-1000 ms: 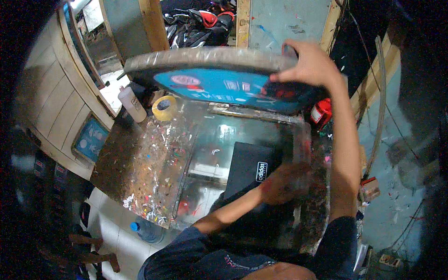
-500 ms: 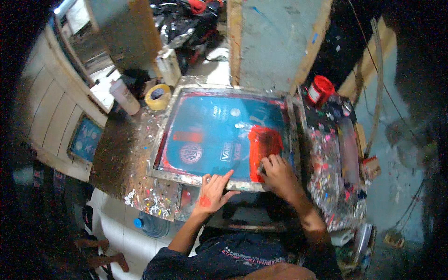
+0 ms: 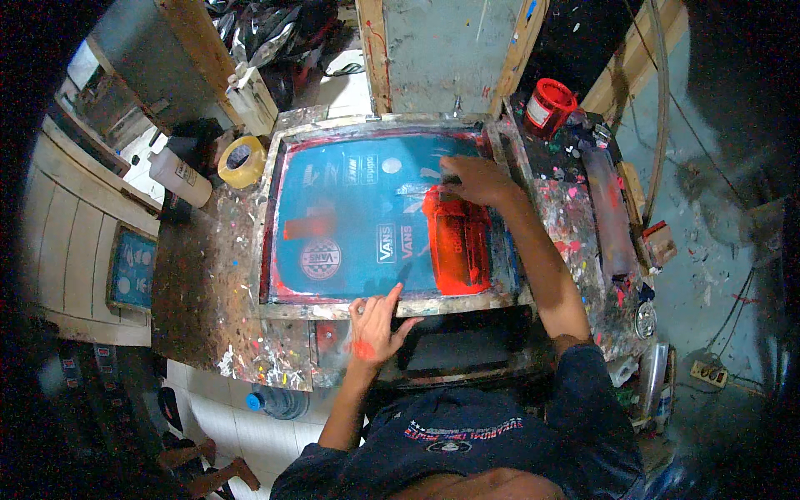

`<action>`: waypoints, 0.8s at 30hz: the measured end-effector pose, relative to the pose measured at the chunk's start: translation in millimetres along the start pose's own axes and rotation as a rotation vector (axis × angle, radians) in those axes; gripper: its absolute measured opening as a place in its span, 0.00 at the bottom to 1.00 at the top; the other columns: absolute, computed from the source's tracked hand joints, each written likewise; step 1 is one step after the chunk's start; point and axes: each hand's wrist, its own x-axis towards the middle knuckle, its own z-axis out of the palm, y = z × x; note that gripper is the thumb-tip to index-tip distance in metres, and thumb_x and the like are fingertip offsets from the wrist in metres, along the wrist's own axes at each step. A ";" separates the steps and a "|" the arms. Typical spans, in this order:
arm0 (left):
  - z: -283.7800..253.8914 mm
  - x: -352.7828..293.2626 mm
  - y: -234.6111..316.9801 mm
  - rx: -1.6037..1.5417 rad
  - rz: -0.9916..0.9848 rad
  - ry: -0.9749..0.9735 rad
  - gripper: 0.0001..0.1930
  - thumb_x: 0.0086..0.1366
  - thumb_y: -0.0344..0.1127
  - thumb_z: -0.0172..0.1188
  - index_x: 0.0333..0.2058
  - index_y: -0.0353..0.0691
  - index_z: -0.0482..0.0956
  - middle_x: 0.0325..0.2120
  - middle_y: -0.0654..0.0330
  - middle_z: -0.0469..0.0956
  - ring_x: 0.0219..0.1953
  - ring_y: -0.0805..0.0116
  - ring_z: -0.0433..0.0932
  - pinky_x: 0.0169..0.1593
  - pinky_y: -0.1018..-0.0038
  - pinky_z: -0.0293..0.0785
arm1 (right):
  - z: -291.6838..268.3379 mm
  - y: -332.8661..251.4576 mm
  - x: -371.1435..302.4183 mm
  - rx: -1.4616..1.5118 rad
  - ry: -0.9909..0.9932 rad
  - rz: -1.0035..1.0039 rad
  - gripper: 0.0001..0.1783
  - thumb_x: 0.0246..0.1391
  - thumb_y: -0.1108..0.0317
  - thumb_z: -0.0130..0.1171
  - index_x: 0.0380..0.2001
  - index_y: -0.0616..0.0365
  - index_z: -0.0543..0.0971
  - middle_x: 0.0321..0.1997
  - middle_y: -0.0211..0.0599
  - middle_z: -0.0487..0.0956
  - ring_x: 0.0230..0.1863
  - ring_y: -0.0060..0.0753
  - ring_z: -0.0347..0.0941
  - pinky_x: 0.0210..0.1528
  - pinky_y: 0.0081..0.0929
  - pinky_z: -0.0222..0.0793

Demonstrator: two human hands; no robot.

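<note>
A blue printing screen [image 3: 342,267] with small pale designs lies in a worn wooden frame [image 3: 350,311] before me. My left hand [image 3: 377,329] rests on the frame's near rail, fingers spread and index stretched forward, holding nothing. My right hand [image 3: 475,181] reaches over the screen's far right part, fingers curled down around something dark that they mostly hide. Just nearer than that hand, a thick band of wet red ink [image 3: 460,250] covers the mesh down to the near right. A fainter red smear [image 3: 308,225] shows on the left half. Red ink also stains my left wrist.
On the paint-spattered table [image 3: 208,292], a roll of yellow tape [image 3: 242,161] and a plastic bottle [image 3: 179,178] stand at the far left. An open red ink tub [image 3: 551,108] is at the far right. Below the near left edge is a blue-capped water jug [image 3: 279,402].
My right hand has gone from the near edge of the screen to its far side. The red ink band now shows uncovered at its near end. My left hand stays on the near rail.
</note>
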 end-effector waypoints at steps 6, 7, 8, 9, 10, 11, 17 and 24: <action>-14.2 -6.6 6.0 0.039 -0.092 0.021 0.44 0.53 0.55 0.77 0.63 0.37 0.71 0.47 0.56 0.80 0.49 0.59 0.78 0.64 0.55 0.58 | 36.0 -86.4 -89.7 -0.173 0.280 -0.015 0.16 0.58 0.59 0.65 0.45 0.53 0.76 0.41 0.43 0.79 0.43 0.50 0.77 0.45 0.47 0.74; -20.0 -4.1 5.6 0.056 -0.089 0.037 0.45 0.53 0.56 0.77 0.64 0.37 0.71 0.48 0.55 0.80 0.50 0.57 0.77 0.65 0.53 0.58 | 36.6 -106.4 -113.6 -0.201 0.217 0.028 0.16 0.58 0.60 0.65 0.47 0.52 0.77 0.41 0.40 0.79 0.43 0.47 0.77 0.45 0.45 0.74; -24.6 -3.5 5.0 0.081 -0.096 0.022 0.47 0.52 0.57 0.77 0.64 0.37 0.70 0.49 0.54 0.79 0.51 0.55 0.76 0.64 0.53 0.58 | 35.5 -123.7 -134.8 -0.229 0.154 0.074 0.16 0.58 0.62 0.65 0.48 0.51 0.78 0.41 0.38 0.79 0.44 0.45 0.76 0.45 0.44 0.74; -25.0 -5.1 1.0 0.086 -0.108 -0.008 0.47 0.52 0.58 0.77 0.64 0.37 0.70 0.48 0.54 0.79 0.50 0.56 0.76 0.64 0.53 0.58 | 38.5 -133.8 -149.5 -0.260 0.132 0.075 0.18 0.59 0.60 0.64 0.50 0.52 0.77 0.43 0.37 0.79 0.46 0.44 0.76 0.48 0.43 0.73; -22.6 -9.7 -5.4 0.092 -0.121 -0.037 0.47 0.52 0.58 0.77 0.65 0.36 0.69 0.47 0.54 0.79 0.50 0.56 0.76 0.64 0.52 0.58 | 41.8 -142.6 -161.5 -0.290 0.110 0.074 0.20 0.59 0.59 0.63 0.53 0.53 0.77 0.45 0.37 0.79 0.48 0.42 0.75 0.50 0.43 0.72; -18.4 -15.6 -12.3 0.099 -0.135 -0.066 0.48 0.52 0.58 0.76 0.65 0.36 0.69 0.47 0.54 0.79 0.49 0.56 0.76 0.63 0.52 0.58 | 43.8 -149.0 -170.5 -0.319 0.088 0.072 0.22 0.60 0.58 0.63 0.55 0.53 0.76 0.47 0.37 0.79 0.50 0.41 0.75 0.52 0.42 0.71; -17.8 -12.9 -22.1 -0.006 -0.100 0.109 0.48 0.51 0.54 0.78 0.65 0.34 0.69 0.38 0.60 0.80 0.42 0.61 0.77 0.59 0.57 0.59 | 23.4 -180.4 -182.5 -0.212 0.215 0.137 0.37 0.58 0.46 0.64 0.63 0.57 0.70 0.58 0.50 0.71 0.58 0.52 0.70 0.57 0.46 0.69; -112.2 108.3 31.7 0.410 0.105 0.464 0.39 0.55 0.44 0.78 0.63 0.38 0.73 0.43 0.56 0.82 0.48 0.58 0.78 0.61 0.54 0.60 | -113.0 -148.3 -112.7 -0.360 0.381 0.027 0.54 0.26 0.50 0.83 0.61 0.53 0.72 0.46 0.46 0.77 0.50 0.53 0.76 0.51 0.50 0.72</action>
